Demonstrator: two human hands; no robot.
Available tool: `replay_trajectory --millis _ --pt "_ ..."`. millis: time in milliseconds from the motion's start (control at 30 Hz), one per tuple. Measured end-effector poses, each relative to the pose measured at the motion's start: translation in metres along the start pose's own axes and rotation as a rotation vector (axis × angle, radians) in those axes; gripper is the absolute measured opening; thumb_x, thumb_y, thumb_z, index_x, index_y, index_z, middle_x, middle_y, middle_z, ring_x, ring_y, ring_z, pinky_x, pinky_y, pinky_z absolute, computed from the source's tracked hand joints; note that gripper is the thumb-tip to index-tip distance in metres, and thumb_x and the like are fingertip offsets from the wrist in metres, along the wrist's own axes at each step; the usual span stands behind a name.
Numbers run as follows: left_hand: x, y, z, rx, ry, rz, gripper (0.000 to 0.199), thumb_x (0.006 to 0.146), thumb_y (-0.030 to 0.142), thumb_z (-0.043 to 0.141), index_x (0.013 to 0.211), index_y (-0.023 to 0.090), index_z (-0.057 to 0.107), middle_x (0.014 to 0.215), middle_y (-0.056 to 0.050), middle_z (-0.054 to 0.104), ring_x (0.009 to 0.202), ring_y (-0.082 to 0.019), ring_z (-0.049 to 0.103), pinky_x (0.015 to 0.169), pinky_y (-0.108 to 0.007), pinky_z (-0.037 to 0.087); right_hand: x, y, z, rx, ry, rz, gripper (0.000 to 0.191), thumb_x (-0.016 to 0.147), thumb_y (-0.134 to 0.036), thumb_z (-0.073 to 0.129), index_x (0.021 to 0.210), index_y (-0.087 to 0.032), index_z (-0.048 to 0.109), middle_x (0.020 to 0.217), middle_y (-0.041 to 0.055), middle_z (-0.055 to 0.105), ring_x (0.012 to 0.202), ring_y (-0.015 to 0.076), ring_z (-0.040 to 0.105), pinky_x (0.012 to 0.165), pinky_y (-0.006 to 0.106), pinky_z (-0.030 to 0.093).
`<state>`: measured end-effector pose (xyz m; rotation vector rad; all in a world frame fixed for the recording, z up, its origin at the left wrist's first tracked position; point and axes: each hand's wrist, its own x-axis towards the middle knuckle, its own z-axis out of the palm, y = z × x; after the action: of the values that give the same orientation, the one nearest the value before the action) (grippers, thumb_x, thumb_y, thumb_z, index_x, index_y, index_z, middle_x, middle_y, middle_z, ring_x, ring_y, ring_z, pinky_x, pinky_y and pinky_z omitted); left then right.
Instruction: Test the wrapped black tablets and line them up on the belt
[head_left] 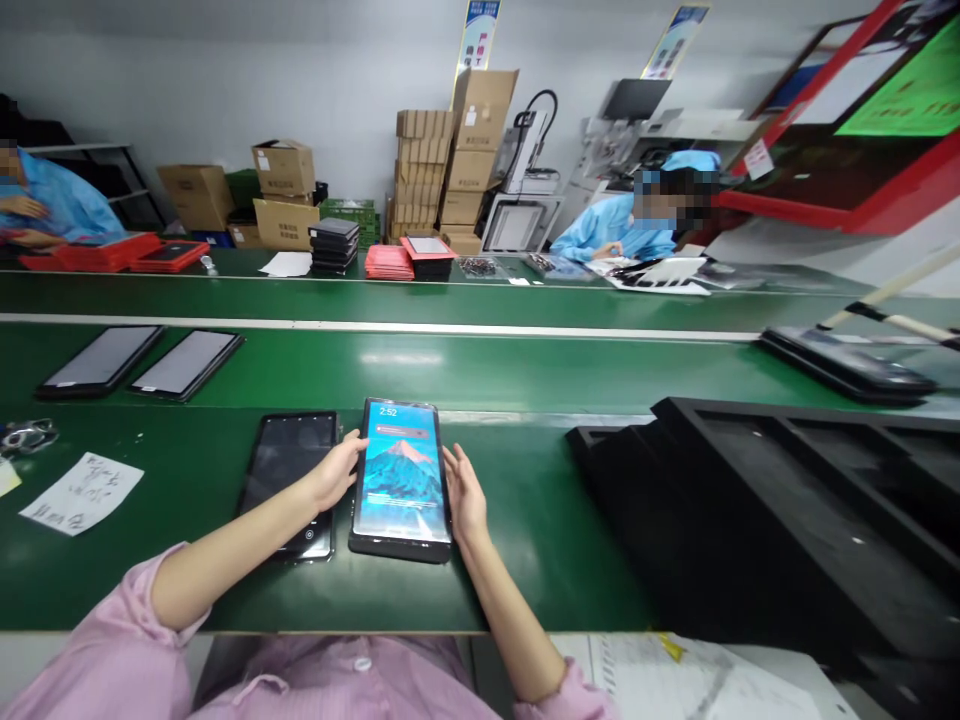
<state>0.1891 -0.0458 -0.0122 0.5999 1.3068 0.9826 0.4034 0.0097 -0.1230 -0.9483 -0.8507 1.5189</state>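
Note:
A tablet [401, 480] with a lit screen, showing 2:52 and a mountain picture, is in front of me above the green bench. My left hand [341, 473] grips its left edge, with the thumb on the frame. Along the right edge my right hand [465, 495] holds the same tablet, fingers against its side. To the left lies a second, dark tablet [289, 465], partly covered by my left forearm.
Black foam trays [720, 500] fill the right side. Two tablets [187, 365] lie at the left on the green belt [480, 365]. A handwritten paper [84, 493] is at the near left. Two people in blue sit across the bench.

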Motion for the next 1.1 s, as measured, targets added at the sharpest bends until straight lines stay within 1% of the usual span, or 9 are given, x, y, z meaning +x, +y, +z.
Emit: replay_trajectory --millis 100,233,500,633,767,833,900,1000,1100 --pt "-0.01 -0.009 -0.005 0.047 0.003 0.084 0.079 0.09 0.047 0.046 0.159 0.03 0.009 0.166 -0.005 0.025 0.153 -0.023 0.022 0.12 -0.048 0.022 -0.015 -0.026 0.012 0.123 0.007 -0.015 0.062 0.082 -0.06 0.064 0.134 -0.026 0.056 0.134 0.0098 0.065 0.133 0.0307 0.054 0.116 0.056 0.035" --pt "-0.035 -0.022 -0.038 0.137 0.074 0.254 0.083 0.088 0.062 0.052 0.159 0.034 0.017 0.167 -0.002 0.02 0.153 -0.034 0.02 0.12 -0.054 0.021 -0.043 -0.045 0.05 0.227 -0.061 -0.04 0.053 0.089 -0.055 0.062 0.135 -0.028 0.055 0.138 0.0073 0.063 0.137 0.0266 0.05 0.12 0.052 0.028" --pt "-0.074 -0.027 -0.146 0.181 0.403 0.36 0.078 0.089 0.063 0.056 0.156 0.031 0.032 0.165 -0.006 0.028 0.153 -0.033 0.019 0.124 -0.048 0.016 -0.061 0.016 0.16 0.157 -0.206 0.113 0.073 0.078 -0.068 0.064 0.136 -0.026 0.049 0.148 0.0112 0.05 0.142 0.0282 0.04 0.121 0.049 0.025" --pt "-0.064 -0.049 -0.176 -0.114 0.443 0.314 0.071 0.093 0.062 0.048 0.152 0.022 0.04 0.162 -0.011 0.034 0.152 -0.029 0.023 0.125 -0.047 0.01 -0.063 0.029 0.149 -0.143 -0.219 0.043 0.075 0.075 -0.063 0.07 0.137 -0.028 0.046 0.152 0.0108 0.042 0.143 0.0289 0.035 0.119 0.048 0.027" --pt "-0.051 -0.078 -0.168 -0.445 0.39 0.367 0.064 0.094 0.055 0.049 0.149 0.022 0.046 0.157 -0.006 0.044 0.15 -0.027 0.031 0.126 -0.043 0.018 -0.078 0.034 0.076 -0.282 -0.262 0.108 0.061 0.073 -0.059 0.075 0.12 -0.026 0.056 0.113 0.0089 0.064 0.105 0.0261 0.061 0.091 0.041 0.05" --pt "-0.04 -0.088 -0.156 -0.536 0.364 0.413 0.058 0.095 0.05 0.051 0.146 0.024 0.051 0.153 -0.004 0.049 0.148 -0.026 0.035 0.126 -0.041 0.021 -0.092 0.041 0.042 -0.227 -0.424 0.355 0.053 0.069 -0.063 0.077 0.098 -0.022 0.06 0.081 0.0042 0.065 0.072 0.0203 0.063 0.064 0.033 0.05" --pt "-0.025 -0.09 -0.14 -0.615 0.345 0.435 0.053 0.096 0.047 0.052 0.143 0.024 0.055 0.15 -0.002 0.053 0.147 -0.025 0.036 0.125 -0.04 0.023 -0.107 0.048 0.02 -0.145 -0.536 0.608 0.053 0.069 -0.065 0.078 0.093 -0.02 0.061 0.075 0.0048 0.067 0.064 0.0189 0.065 0.055 0.028 0.046" --pt "0.006 -0.082 -0.108 -0.704 0.29 0.446 0.049 0.095 0.042 0.054 0.141 0.024 0.058 0.146 0.0 0.057 0.148 -0.025 0.034 0.126 -0.038 0.024 -0.116 0.05 0.017 0.016 -0.492 0.739 0.057 0.065 -0.05 0.087 0.107 -0.02 0.065 0.092 0.0095 0.074 0.082 0.0225 0.072 0.072 0.033 0.055" --pt "0.045 -0.061 -0.074 -0.755 0.107 0.383 0.051 0.097 0.041 0.051 0.144 0.022 0.055 0.146 -0.003 0.056 0.149 -0.026 0.033 0.126 -0.04 0.024 -0.097 0.041 0.03 0.157 -0.377 0.7 0.055 0.064 -0.042 0.089 0.108 -0.015 0.069 0.109 0.0163 0.075 0.104 0.0276 0.071 0.1 0.04 0.052"
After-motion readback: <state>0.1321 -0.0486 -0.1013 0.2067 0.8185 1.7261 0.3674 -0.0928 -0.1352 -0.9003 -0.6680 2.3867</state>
